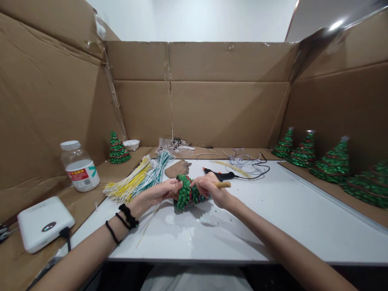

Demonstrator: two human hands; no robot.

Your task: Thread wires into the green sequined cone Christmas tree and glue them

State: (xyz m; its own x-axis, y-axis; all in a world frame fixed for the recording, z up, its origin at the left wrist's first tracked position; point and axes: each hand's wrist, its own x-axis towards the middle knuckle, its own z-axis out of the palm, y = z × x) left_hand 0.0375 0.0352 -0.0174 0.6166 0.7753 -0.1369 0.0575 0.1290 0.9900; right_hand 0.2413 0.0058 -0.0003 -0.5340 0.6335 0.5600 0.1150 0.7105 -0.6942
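Observation:
A small green tinsel-like Christmas tree [184,198] with red trim lies tilted on its side just over the white board. My left hand [166,190] is closed around its wide base end. In the fingers of my right hand [214,190] is a tool with a tan wooden handle [223,184], its stem pointing away to the right. The tool's working end is hidden by my fingers and the tree. My right fingertips touch the tree's side. Glittery bits [212,220] are scattered on the board below.
Behind my right hand lies a glue gun [222,175]. Yellow [130,182] and green-white wire bundles [156,171] sit left, beside a brown piece [178,169]. A plastic jar [80,167] and white box [45,224] stand farther left. Finished-looking trees [332,159] line the right cardboard wall.

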